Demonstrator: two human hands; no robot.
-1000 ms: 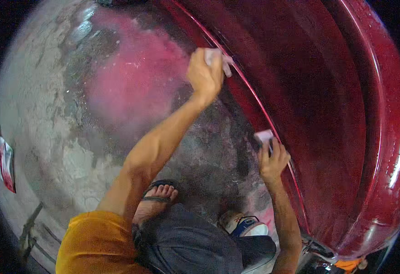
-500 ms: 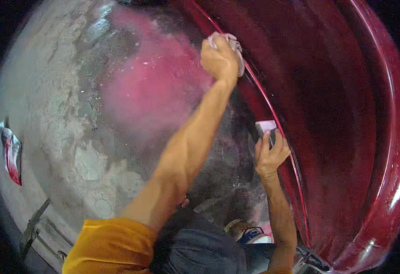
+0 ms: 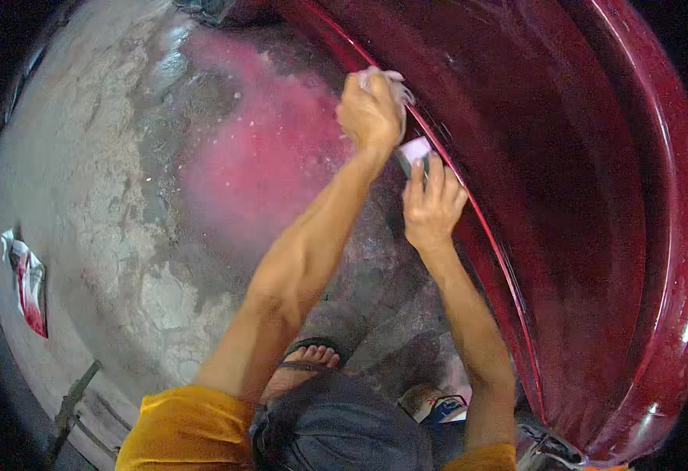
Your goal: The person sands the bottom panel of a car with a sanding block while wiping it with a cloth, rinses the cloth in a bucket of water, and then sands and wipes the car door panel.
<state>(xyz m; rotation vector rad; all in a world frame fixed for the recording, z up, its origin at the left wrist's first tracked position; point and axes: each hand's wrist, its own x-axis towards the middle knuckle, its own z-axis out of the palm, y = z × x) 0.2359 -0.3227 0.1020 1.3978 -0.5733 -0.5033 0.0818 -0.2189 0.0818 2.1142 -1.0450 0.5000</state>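
My left hand (image 3: 371,107) is closed on a pale crumpled cloth (image 3: 393,84) against the glossy dark-red curved body panel (image 3: 556,180), at the bright raised edge running along it. Just below and to the right, my right hand (image 3: 434,200) grips a small rectangular block (image 3: 414,148) with a pale pinkish top and darker side, at that same edge. The fingers of my right hand are bent over the block.
Grey concrete floor (image 3: 108,173) with pink powdery staining (image 3: 258,157) lies left of the panel. A crumpled red-stained scrap (image 3: 28,290) is at far left, dark bars (image 3: 73,400) at lower left. My sandaled foot (image 3: 316,357) and a shoe (image 3: 430,404) are below.
My right hand has moved up along the panel edge with the block, closer to my left hand. My left hand first went up and right with the cloth, then slightly back down and left.
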